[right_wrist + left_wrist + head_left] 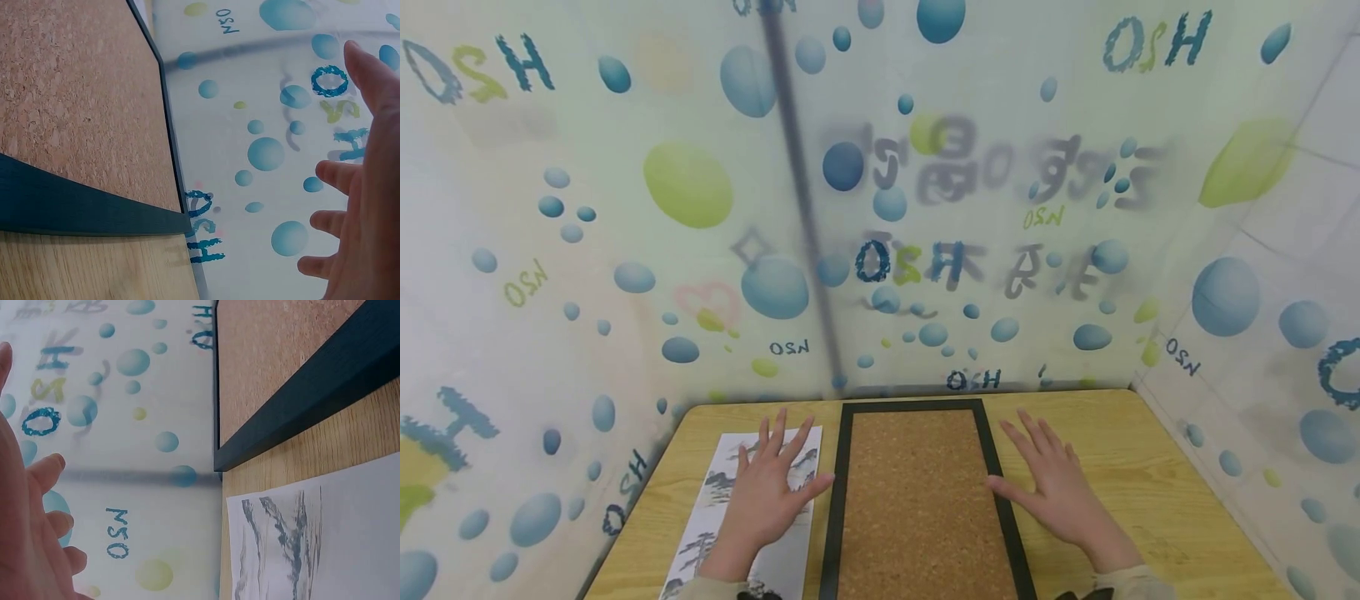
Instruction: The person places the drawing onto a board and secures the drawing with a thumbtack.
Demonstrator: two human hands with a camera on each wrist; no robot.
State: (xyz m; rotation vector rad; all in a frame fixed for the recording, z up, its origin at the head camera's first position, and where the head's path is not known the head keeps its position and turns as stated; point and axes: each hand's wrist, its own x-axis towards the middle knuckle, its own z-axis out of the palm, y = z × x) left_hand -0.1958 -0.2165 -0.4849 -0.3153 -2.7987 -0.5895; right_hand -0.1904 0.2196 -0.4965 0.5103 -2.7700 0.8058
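Note:
A cork board (917,492) in a black frame (833,508) lies lengthwise on the wooden table. To its left is a white sheet (790,546) printed with an ink landscape, also seen as paper (362,531) in the left wrist view. My left hand (767,496) is held over this sheet, fingers spread, holding nothing. On the board's other side my right hand (1056,492) hovers with its fingers spread too, its thumb near the frame's right edge. In both wrist views the hands appear raised, apart from the board and the sheet.
The light wooden table (1150,483) extends on both sides of the board. Behind it and at both sides hangs a pale curtain (865,333) with blue and green bubble shapes and mirrored lettering.

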